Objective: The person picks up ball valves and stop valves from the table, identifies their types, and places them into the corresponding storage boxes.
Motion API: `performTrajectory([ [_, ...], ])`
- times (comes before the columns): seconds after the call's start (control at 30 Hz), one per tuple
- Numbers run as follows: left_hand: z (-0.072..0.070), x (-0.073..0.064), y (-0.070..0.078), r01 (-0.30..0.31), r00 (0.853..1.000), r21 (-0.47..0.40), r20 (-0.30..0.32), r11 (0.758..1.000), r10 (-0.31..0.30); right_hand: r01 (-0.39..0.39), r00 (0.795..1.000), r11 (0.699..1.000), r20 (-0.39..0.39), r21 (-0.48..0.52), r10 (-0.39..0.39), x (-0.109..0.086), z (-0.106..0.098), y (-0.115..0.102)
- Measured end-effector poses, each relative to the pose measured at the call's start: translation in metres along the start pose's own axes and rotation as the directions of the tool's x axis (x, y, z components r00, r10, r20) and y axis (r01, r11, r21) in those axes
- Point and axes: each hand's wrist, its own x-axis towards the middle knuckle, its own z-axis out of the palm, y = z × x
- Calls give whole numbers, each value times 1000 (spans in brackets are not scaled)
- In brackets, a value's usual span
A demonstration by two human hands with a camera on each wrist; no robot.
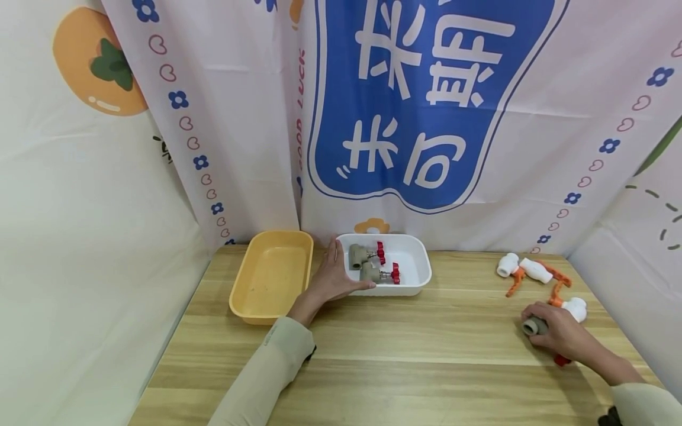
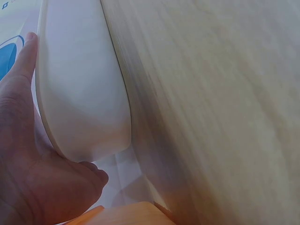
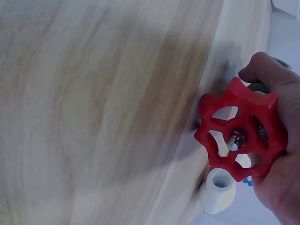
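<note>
My left hand (image 1: 331,278) grips the left end of a white tray (image 1: 428,271), thumb along its front wall and fingers at the back-left rim. Two grey stop valves with red handwheels lie inside, one valve (image 1: 356,257) behind the other valve (image 1: 369,273). At the right of the table my right hand (image 1: 560,332) holds another grey stop valve (image 1: 534,326), its open pipe end facing left. In the right wrist view that valve's red handwheel (image 3: 272,110) faces the camera; the palm and fingers hide most of the body.
A yellow tray (image 1: 233,296) stands left of the white one. White ball valves with orange handles lie at the back right: one valve (image 1: 508,264), a second valve (image 1: 537,270) and a third valve (image 1: 578,307) beside my right hand. A printed curtain (image 1: 256,148) hangs behind the table.
</note>
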Motion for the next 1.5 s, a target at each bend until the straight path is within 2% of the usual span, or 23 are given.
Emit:
performTrajectory([
  [0.13,0,-1,0,-6,1000,-4,-9,1000,6,1,1000,1000,14,-28,0,4,-1,-2],
  [0.23,0,-1,1,0,1000,-5,-5,1000,0,-25,999,999,47,-40,27,8,-3,-2],
  [0.47,0,-1,1,7,1000,-1,-3,1000,-7,-46,995,998,83,-37,49,12,-5,-4],
  [0.67,-2,-1,1,2,1000,-8,-1,1000,-2,-11,999,999,49,-44,13,15,-5,-4],
  [1.0,-2,-3,1,-6,1000,-26,-6,1000,6,98,994,995,-49,-35,-100,24,-6,-8],
  [1.33,-2,-5,1,3,1000,-6,-1,1000,-3,123,990,992,-58,-34,-125,37,-8,-18],
  [1.5,-2,-4,3,9,1000,-20,-5,1000,-9,125,991,991,-37,-41,-127,43,-12,-24],
])
